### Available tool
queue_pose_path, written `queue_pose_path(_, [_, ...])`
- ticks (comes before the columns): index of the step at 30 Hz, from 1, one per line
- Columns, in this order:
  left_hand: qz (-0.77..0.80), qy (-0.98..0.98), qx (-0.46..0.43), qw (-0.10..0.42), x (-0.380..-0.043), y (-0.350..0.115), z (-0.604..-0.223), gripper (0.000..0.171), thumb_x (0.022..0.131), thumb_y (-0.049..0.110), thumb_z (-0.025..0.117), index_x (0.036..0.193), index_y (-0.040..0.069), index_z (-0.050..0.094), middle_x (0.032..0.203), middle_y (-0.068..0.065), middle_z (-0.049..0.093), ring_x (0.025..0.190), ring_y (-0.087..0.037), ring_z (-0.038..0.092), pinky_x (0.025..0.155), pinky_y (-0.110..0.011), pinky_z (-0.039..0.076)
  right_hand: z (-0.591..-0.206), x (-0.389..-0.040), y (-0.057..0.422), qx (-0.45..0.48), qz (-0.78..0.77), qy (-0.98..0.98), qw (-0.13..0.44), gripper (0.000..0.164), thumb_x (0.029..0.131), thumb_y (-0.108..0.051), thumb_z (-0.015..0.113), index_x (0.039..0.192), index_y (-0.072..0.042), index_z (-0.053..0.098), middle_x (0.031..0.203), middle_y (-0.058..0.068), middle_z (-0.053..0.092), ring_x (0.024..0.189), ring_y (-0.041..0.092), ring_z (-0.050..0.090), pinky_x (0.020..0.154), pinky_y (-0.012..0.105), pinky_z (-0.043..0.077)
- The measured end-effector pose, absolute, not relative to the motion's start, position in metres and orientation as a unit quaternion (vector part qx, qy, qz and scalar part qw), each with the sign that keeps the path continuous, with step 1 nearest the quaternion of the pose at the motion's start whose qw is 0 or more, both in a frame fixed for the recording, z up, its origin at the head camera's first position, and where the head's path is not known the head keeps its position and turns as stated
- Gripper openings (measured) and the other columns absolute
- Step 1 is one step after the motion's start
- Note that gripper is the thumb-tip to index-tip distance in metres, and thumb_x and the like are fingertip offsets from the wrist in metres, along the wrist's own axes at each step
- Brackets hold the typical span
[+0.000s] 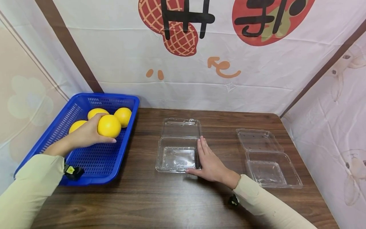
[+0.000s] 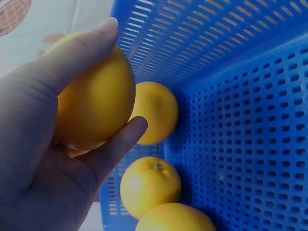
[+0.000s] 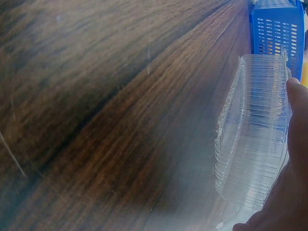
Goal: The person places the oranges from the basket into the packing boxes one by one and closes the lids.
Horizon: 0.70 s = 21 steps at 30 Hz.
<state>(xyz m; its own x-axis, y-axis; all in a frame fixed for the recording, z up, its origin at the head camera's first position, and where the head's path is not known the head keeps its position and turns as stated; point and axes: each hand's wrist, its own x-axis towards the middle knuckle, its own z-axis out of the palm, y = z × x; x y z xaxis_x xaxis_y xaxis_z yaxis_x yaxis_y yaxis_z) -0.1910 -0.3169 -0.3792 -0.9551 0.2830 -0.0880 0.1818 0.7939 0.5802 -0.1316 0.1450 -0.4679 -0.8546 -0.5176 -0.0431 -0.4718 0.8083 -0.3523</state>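
My left hand [image 1: 87, 131] grips an orange [image 1: 109, 126] between thumb and fingers, over the blue plastic basket [image 1: 114, 176]. In the left wrist view, the thumb and fingers curl round this held orange [image 2: 98, 98]. Several more oranges lie in the basket, among them one at its back right [image 1: 123, 117] and one at the back [image 1: 97, 112]. My right hand [image 1: 211, 163] rests against the right side of an open clear plastic clamshell box [image 1: 180, 159], fingers straight along its edge, thumb at the front corner. The right wrist view shows the box's ribbed wall [image 3: 260, 130] beside that hand.
A second open clear clamshell box [image 1: 268, 171] stands to the right on the brown wooden table [image 1: 160, 203]. A printed white cloth [image 1: 114, 47] hangs behind the table, with more cloth at both sides. The basket stands at the table's left.
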Motion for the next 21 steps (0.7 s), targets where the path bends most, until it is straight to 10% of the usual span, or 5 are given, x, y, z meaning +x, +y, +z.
queue_pose_path(21, [0.318, 0.933, 0.152, 0.069, -0.177, -0.273, -0.358, 0.109, 0.079, 0.041, 0.088, 0.154, -0.003, 0.022, 0.138, -0.027, 0.047, 0.107, -0.04, 0.055, 0.09, -0.063, 0.049, -0.469, -0.133, 0.145, -0.264, -0.169, 0.948, 0.065, 0.126, 0.087, -0.073, 0.062, 0.158, 0.009, -0.001, 0.166, 0.029, -0.004, 0.154, 0.033, -0.001, 0.12, 0.044, 0.019])
